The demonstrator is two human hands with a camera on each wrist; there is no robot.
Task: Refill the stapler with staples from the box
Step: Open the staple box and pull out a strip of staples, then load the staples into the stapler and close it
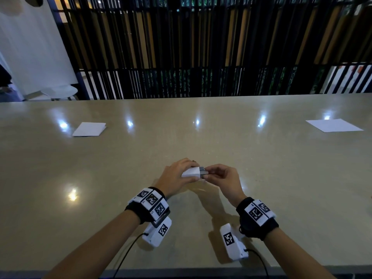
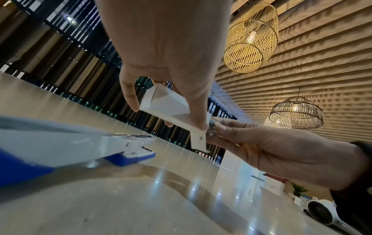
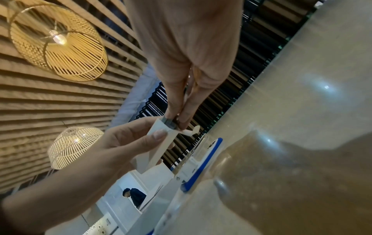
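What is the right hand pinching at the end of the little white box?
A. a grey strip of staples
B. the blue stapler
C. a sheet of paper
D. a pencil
A: the right hand pinches a grey strip of staples at the open end of the white box, which the left hand holds.

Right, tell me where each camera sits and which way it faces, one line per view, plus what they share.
Head: worn on the head, looking down at the beige table; both forearms, left hand and right hand show.
Left wrist: low over the table, looking along the left hand at the small white cardboard box; blue-and-white stapler beyond.
Right wrist: tilted, looking along the right hand pinching the grey staple strip.
All share the box and both hands.
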